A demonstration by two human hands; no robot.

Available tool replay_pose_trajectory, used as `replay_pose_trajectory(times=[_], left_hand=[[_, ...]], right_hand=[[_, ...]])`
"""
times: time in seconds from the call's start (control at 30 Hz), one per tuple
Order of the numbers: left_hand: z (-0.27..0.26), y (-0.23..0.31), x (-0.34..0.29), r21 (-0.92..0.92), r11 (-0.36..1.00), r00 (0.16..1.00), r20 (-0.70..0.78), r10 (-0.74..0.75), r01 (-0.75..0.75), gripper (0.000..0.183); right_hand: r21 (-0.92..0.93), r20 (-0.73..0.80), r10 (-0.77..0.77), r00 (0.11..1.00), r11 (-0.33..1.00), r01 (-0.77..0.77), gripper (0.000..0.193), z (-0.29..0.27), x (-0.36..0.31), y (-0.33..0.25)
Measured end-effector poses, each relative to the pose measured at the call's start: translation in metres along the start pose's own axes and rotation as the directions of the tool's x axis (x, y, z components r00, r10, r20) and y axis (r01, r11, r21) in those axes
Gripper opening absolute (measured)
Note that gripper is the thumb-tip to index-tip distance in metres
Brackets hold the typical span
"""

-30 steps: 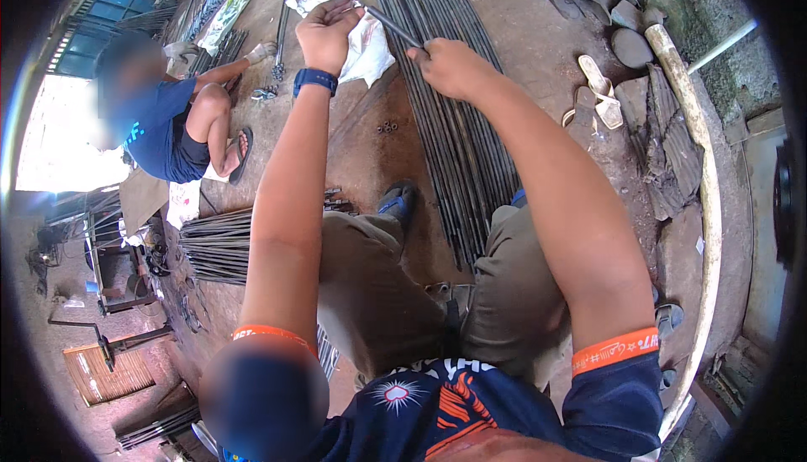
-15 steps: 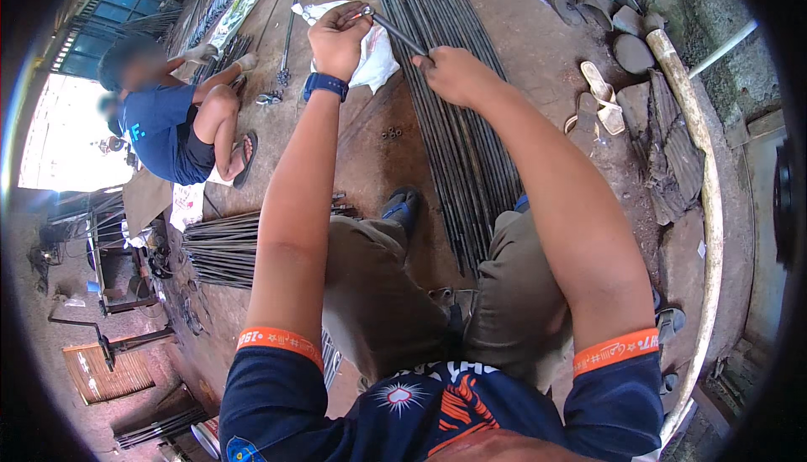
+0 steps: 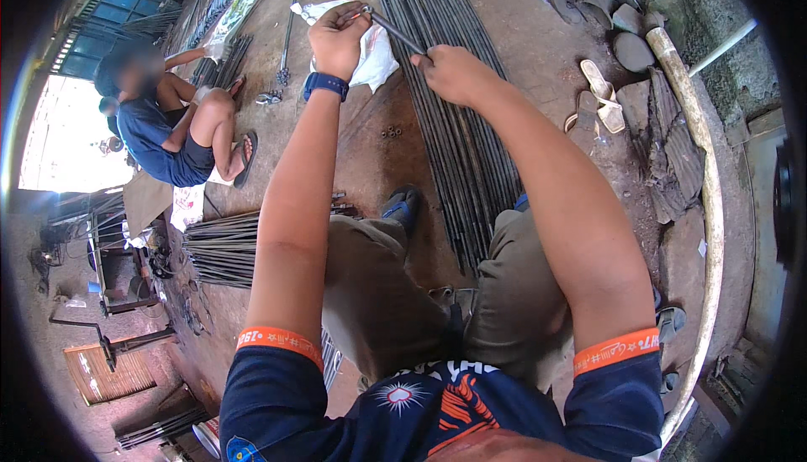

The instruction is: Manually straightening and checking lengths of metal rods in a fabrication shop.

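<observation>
Dark rod (image 3: 397, 33) slants between the two hands, its far end pinched by the left hand (image 3: 338, 44), its near end gripped in the closed right hand (image 3: 454, 73). Long metal rods (image 3: 472, 176) lie beneath the right hand, a white sack (image 3: 377, 63) beside and beneath the left

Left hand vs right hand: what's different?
The left hand is at the rod's upper-left end; the right hand grips it farther down, toward the right. The left hand has a blue band at the wrist; the right hand has none. In view, the left hand overlaps the white sack, the right hand the floor rods. Both are ungloved.
</observation>
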State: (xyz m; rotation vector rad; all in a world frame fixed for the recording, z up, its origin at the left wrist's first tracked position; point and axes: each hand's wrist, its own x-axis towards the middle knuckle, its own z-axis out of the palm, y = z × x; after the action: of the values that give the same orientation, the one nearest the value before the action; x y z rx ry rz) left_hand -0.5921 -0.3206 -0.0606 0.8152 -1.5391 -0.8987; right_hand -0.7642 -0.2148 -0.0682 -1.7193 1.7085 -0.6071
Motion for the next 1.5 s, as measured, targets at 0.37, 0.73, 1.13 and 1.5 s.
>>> replay_pose_trajectory(times=[0.37, 0.73, 1.13, 1.5], left_hand=[[0.007, -0.003, -0.002, -0.358, 0.856, 0.916, -0.003, -0.402, 0.374, 0.016], [0.007, -0.004, 0.0, -0.494, 0.743, 0.865, 0.038, -0.501, 0.452, 0.018], [0.004, -0.01, 0.001, -0.504, 0.709, 0.838, 0.058, -0.542, 0.494, 0.018], [0.002, -0.008, 0.001, -0.582, 0.666, 0.845, 0.073, -0.529, 0.467, 0.016]], right_hand=[[0.017, -0.024, -0.028, 0.999, 0.999, 0.028, 0.043, -0.001, -0.001, 0.001], [-0.004, -0.019, -0.05, 0.999, 0.999, 0.05, 0.042, 0.003, 0.003, 0.006], [0.006, -0.011, -0.054, 0.998, 0.999, 0.054, 0.041, 0.001, 0.0, 0.003], [0.049, 0.014, -0.005, 1.0, 0.999, 0.004, 0.038, -0.004, -0.006, -0.004]])
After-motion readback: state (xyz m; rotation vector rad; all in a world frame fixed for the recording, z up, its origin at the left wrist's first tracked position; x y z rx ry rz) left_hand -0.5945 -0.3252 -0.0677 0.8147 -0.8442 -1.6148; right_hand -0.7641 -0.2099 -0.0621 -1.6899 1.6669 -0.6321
